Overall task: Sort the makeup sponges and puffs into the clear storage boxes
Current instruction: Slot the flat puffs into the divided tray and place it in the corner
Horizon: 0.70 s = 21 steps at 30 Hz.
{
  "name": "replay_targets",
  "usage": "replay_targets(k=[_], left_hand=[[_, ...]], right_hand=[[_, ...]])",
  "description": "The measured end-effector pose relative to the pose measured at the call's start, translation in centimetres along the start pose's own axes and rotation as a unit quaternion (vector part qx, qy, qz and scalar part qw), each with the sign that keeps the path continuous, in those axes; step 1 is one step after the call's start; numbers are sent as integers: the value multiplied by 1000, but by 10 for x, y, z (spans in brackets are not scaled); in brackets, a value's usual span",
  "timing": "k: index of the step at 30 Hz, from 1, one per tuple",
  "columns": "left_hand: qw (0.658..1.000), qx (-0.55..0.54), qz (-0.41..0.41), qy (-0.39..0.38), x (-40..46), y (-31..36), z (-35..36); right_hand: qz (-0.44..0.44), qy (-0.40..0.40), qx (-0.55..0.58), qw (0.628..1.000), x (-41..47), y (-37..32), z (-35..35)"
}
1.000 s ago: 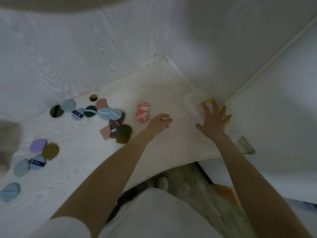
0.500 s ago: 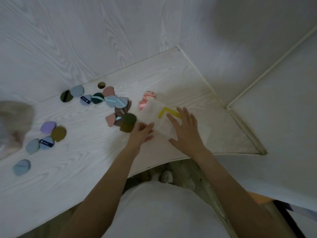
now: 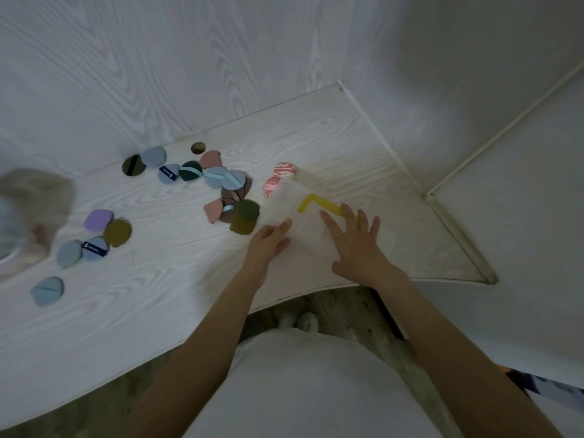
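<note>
A clear box (image 3: 295,216) with a yellow clasp (image 3: 319,206) is lying on the white table (image 3: 158,311), near its front edge. The right hand (image 3: 357,245) is resting flat on top of the box, fingers spread and straight, with the fingertips (image 3: 346,208) reaching the clasp. The left hand (image 3: 268,240) is touching the box's left side, fingers loosely extended against the wall; it is not gripping anything that can be seen.

Just behind the box, two pink marbled sponges (image 3: 279,180) are lying touching each other, the nearer one partly seen through the clear plastic. Just left of the box, an olive puff (image 3: 244,216) is sitting at the front of a heap of puffs (image 3: 221,184) in pink, brown, teal and pale blue, some with ribbon bands. Further left of the box, along the wall, a dark green puff (image 3: 134,165) and a blue one (image 3: 154,156) are lying side by side, and a small gold round (image 3: 198,148) is sitting alone behind the heap.

Well left of the box, a second group is lying nearer the table's front: a purple puff (image 3: 98,220), an olive-brown one (image 3: 117,232), and two blue ones (image 3: 82,251) touching. A lone blue puff (image 3: 47,291) is lying apart, in front of that group. At the far left edge a blurred shape is showing; what it is cannot be told.
</note>
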<state>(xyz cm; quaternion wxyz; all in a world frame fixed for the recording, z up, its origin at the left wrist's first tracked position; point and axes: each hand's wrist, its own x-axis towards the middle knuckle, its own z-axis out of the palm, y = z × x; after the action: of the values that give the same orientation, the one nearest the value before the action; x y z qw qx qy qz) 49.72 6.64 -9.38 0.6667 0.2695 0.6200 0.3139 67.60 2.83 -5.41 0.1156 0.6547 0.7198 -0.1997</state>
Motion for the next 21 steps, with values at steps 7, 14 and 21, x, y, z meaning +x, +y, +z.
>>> replay_targets(k=[7, 14, 21], left_hand=[[982, 92, 104, 125, -1, 2, 6], [924, 296, 203, 132, 19, 18, -1], [910, 347, 154, 167, 18, 35, 14]], right_hand=[[-40, 27, 229, 972, -4, 37, -42], [77, 364, 111, 922, 7, 68, -44], [116, 377, 237, 888, 12, 93, -35]])
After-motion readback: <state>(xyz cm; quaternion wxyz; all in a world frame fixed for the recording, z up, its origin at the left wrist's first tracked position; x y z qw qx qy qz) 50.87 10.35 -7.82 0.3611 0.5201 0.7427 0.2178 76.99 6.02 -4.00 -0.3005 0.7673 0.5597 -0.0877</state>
